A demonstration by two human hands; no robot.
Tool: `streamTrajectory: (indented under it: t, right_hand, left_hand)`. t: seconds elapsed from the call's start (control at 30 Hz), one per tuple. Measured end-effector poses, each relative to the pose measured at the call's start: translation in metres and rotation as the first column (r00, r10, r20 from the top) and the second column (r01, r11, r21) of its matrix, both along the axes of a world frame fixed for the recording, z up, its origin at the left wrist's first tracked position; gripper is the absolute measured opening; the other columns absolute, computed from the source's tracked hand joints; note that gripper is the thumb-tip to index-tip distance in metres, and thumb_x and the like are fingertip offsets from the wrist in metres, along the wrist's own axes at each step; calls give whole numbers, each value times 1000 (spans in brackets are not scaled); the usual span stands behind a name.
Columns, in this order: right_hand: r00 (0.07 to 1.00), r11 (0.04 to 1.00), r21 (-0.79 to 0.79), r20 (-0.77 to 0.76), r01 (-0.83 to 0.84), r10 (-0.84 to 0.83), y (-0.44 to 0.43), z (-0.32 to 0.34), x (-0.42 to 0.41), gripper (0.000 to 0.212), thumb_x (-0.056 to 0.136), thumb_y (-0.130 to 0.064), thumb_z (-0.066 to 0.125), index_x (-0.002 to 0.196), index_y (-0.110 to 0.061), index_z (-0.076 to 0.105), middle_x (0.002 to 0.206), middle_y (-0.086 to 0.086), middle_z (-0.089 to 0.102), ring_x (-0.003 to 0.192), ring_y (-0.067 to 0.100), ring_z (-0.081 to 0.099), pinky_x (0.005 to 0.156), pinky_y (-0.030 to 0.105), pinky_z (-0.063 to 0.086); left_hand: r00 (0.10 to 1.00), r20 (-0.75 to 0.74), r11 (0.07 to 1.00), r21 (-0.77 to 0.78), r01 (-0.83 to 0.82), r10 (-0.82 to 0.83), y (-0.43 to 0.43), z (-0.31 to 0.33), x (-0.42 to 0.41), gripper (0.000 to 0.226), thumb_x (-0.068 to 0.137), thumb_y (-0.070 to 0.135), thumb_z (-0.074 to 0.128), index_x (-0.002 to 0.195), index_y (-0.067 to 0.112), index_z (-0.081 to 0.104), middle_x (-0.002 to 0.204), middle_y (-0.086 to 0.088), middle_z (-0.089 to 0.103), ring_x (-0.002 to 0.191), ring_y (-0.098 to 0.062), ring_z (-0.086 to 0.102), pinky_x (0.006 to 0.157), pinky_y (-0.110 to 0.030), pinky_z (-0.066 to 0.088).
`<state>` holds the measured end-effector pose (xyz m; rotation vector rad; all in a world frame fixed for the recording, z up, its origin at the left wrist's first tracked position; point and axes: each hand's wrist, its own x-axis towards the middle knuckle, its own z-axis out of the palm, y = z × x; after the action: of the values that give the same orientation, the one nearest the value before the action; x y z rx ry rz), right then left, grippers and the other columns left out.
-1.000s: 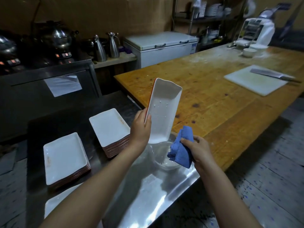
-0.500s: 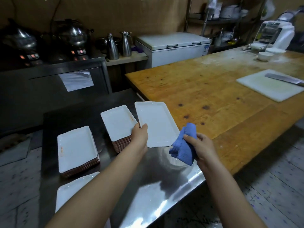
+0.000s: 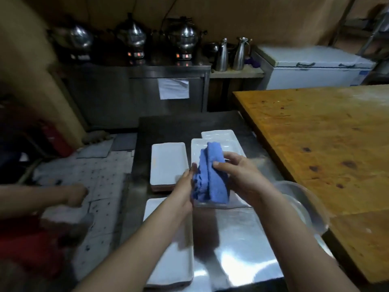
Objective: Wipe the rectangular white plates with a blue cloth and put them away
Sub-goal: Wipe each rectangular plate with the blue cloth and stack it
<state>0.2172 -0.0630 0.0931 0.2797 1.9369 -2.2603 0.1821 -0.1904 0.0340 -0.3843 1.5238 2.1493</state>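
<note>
A rectangular white plate (image 3: pixel 219 146) is held level above the steel counter (image 3: pixel 237 239). My left hand (image 3: pixel 183 192) grips its near left edge. My right hand (image 3: pixel 237 171) holds a folded blue cloth (image 3: pixel 210 175) and presses it onto the plate's face. Behind the held plate a stack of white plates (image 3: pixel 219 134) shows at its far end. A second stack (image 3: pixel 168 163) stands to its left, and another white plate (image 3: pixel 170 258) lies near the counter's front left, partly under my left forearm.
A clear bowl (image 3: pixel 305 205) sits at the counter's right edge beside the wooden table (image 3: pixel 315 133). Another person's hand (image 3: pixel 73 194) and red clothing are at the left. Steel kettles, two jugs and a white chest freezer (image 3: pixel 315 68) line the back.
The plate went from upright over the bowl to level. My right hand brought the blue cloth onto the plate. The view swung left and down.
</note>
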Motion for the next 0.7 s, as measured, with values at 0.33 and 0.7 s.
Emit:
streamTrajectory:
  t: [0.33, 0.7]
  right_hand:
    - [882, 382, 894, -362, 236, 302, -94, -26, -18, 58, 88, -16, 61, 141, -9, 39, 142, 13, 38, 129, 28, 37, 105, 29, 27]
    - [730, 75, 993, -119, 93, 673, -112, -32, -15, 57, 100, -29, 22, 151, -19, -1, 159, -3, -7, 145, 13, -13, 115, 37, -7]
  left_hand:
    - [969, -17, 970, 18, -244, 245, -88, 8, 8, 32, 95, 47, 39, 117, 27, 52, 94, 2, 70, 70, -16, 72, 49, -29, 55]
    - [963, -109, 969, 8, -247, 246, -86, 10, 17, 35, 94, 53, 35, 93, 32, 64, 90, 10, 72, 69, 0, 69, 53, -14, 53]
